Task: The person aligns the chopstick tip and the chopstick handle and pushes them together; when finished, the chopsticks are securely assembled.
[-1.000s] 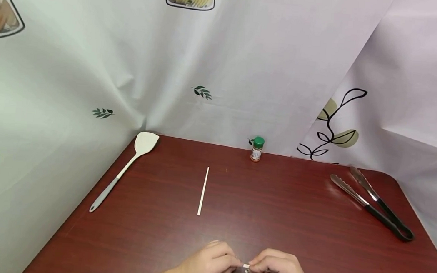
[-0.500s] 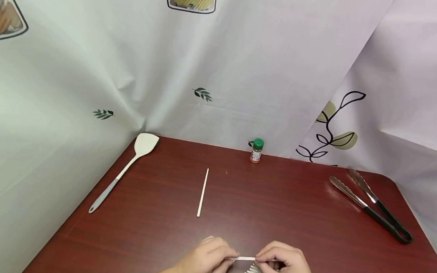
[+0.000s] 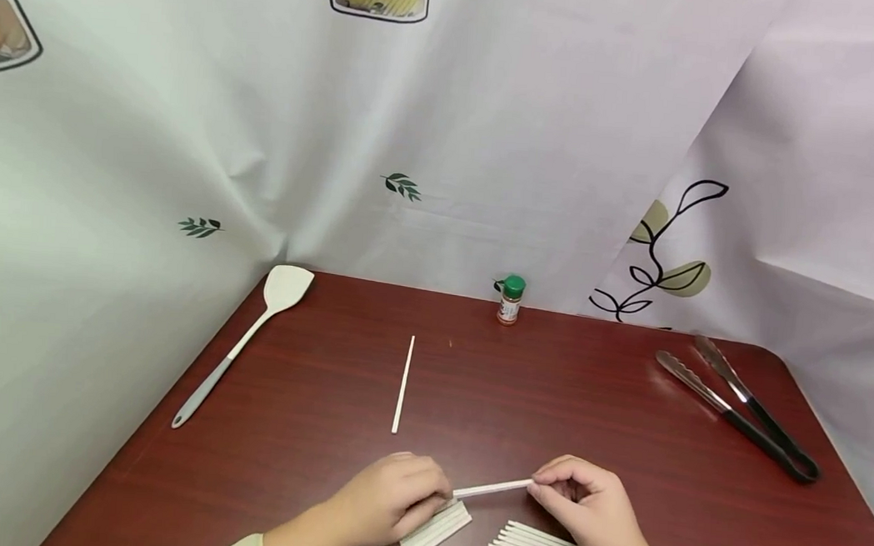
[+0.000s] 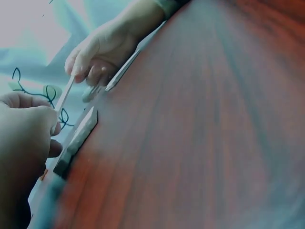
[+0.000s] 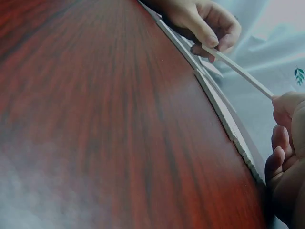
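One held stick (image 3: 493, 489), pale and slim: located between your hands, spanning the gap above the tabletop (image 3: 594, 400). Long axis runs from your left hand (image 3: 385, 499) across to your right hand (image 3: 589, 508), the right end slightly farther from you. Its left end lies just beside the far end of the left row (image 3: 438, 534) in the head view, making your left hand the nearer to that row.

Two hands, both engaged: your left has its fingers curled, thumb and fingertips at the stick's left end; your right pinches the other end between thumb and fingertips.

Two rows of similar sticks: the left row partly under your left hand, its count hidden, contact with the lower fingers unclear; the right row (image 3: 541, 543) on the near side of your right fingertips, roughly six or seven, too tight to count surely.

One lone stick (image 3: 403, 384), beyond your left hand, pointing away from you. One spatula (image 3: 243, 338), far to the left of both hands. One green-capped bottle (image 3: 509, 301), upright, well beyond them. One pair of tongs (image 3: 748, 421), spread, well right of your right hand.
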Motion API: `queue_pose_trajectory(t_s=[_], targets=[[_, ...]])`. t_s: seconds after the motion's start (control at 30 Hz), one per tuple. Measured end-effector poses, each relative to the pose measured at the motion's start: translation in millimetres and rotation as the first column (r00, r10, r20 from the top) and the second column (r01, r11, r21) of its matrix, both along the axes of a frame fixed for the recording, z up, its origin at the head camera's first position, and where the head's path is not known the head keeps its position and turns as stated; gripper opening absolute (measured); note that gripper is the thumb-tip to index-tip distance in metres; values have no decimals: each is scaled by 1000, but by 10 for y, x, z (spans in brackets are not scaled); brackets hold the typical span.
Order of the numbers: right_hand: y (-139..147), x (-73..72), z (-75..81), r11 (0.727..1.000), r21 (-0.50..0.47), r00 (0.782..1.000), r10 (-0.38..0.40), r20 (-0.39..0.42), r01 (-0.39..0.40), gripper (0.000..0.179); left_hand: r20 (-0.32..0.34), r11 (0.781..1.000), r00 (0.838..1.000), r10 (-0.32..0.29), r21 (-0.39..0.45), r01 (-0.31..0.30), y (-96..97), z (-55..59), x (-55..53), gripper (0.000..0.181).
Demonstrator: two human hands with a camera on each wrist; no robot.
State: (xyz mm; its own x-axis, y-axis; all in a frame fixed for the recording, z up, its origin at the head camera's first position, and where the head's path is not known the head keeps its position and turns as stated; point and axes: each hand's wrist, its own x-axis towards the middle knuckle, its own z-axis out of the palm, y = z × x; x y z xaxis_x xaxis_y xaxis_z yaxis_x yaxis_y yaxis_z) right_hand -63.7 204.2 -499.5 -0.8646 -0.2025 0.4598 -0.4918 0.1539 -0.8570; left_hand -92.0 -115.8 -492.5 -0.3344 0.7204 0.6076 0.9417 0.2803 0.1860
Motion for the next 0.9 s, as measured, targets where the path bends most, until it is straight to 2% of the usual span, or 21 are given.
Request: queue_pose_trajectory(t_s=[0.17,0.3,0.37,0.53,0.73,0.9], targets=[[-63,-15,32,998,24,991,-55,123,52,26,-26,999,999,-43,29,43,-121,9,-118,15],[-105,-40,70,993,45,966,-117,232,110,22,13,997,999,-47,56,46,-178,8,-180,19],[-110,-53,88,992,40,957,-126,260,120,20,13,997,999,-31,66,30,-185,3,-194,19],[-102,-90,130,994,-32,945,-88,314,103,16,-11,997,1000,6,78,-6,-180,-32,-206,19],[-108,-148,209,990,-101,922,-48,385,94,11,5,997,1000,-25,67,25,-148,-86,-231,3],[-145,-258,305,985,-153,911,-12,412,82,36,21,998,999,-25,58,23,-127,-89,-260,11]])
